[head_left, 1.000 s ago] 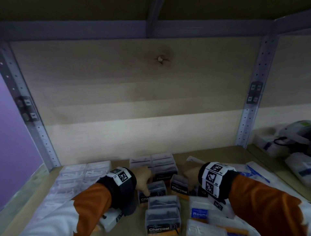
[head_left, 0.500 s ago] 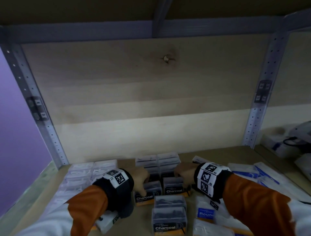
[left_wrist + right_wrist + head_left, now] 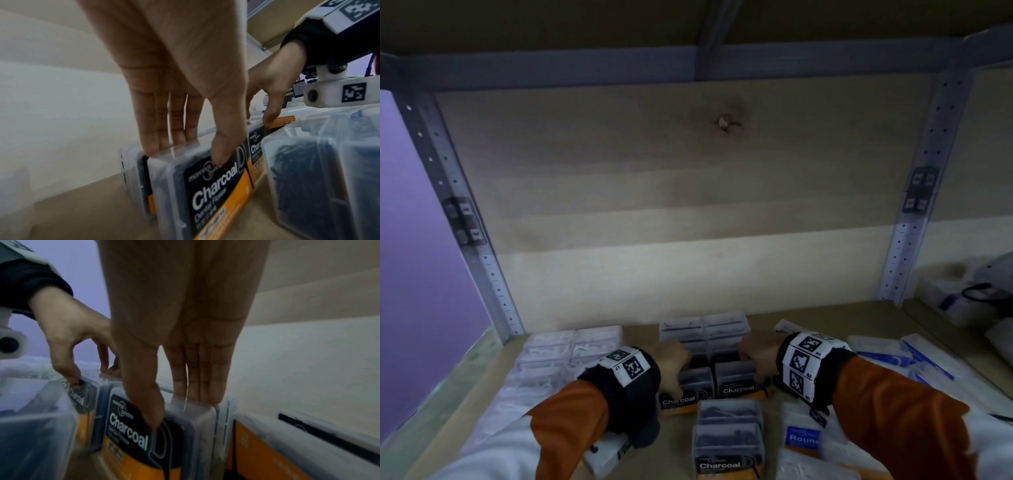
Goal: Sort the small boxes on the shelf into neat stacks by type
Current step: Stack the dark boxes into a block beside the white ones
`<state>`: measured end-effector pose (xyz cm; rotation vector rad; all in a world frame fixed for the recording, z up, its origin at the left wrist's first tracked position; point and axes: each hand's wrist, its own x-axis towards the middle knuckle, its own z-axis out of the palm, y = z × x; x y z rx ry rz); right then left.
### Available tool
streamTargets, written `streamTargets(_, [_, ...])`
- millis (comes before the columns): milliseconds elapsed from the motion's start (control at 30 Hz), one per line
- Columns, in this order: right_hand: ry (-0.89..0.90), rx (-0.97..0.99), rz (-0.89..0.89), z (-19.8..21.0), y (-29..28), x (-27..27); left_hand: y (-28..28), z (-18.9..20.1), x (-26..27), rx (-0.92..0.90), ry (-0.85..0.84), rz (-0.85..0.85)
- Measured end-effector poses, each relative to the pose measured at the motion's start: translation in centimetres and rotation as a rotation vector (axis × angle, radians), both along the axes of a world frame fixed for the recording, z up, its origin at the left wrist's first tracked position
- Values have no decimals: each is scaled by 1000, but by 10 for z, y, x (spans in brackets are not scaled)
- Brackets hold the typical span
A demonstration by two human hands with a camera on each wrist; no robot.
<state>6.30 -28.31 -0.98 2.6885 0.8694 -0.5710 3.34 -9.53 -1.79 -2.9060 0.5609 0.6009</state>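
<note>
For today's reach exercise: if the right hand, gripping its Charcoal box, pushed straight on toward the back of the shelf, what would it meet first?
Probably the row of Charcoal boxes directly behind the right hand; the gap is unclear.

Shelf board (image 3: 808, 318): we found everything lying on it, with the back panel (image 3: 688, 205) behind.
Two held Charcoal boxes: the left one (image 3: 688, 390) and the right one (image 3: 739, 382) sat side by side, touching, at the middle.
Left hand (image 3: 671, 359): it pinched the left box, thumb in front, fingers behind.
Right hand (image 3: 758, 353): it pinched the right box likewise.
Rear stacks (image 3: 703, 330): they stood directly behind the two held boxes.
Front Charcoal boxes (image 3: 727, 442): two lay one behind the other, before the held pair.
White-pick boxes (image 3: 571, 349): we saw them in rows left of everything.
Round box (image 3: 803, 433): it lay right of the front boxes.
Flat packets (image 3: 914, 363): they spread farther right.
</note>
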Motion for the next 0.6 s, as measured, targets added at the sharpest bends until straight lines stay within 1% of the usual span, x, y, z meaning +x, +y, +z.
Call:
streamTargets(300, [-41, -6, 20, 4, 3, -1, -6, -1, 7, 17, -62, -15])
streamTargets(600, [-18, -14, -2, -1, 6, 9, 1, -17, 21, -31, -86, -3])
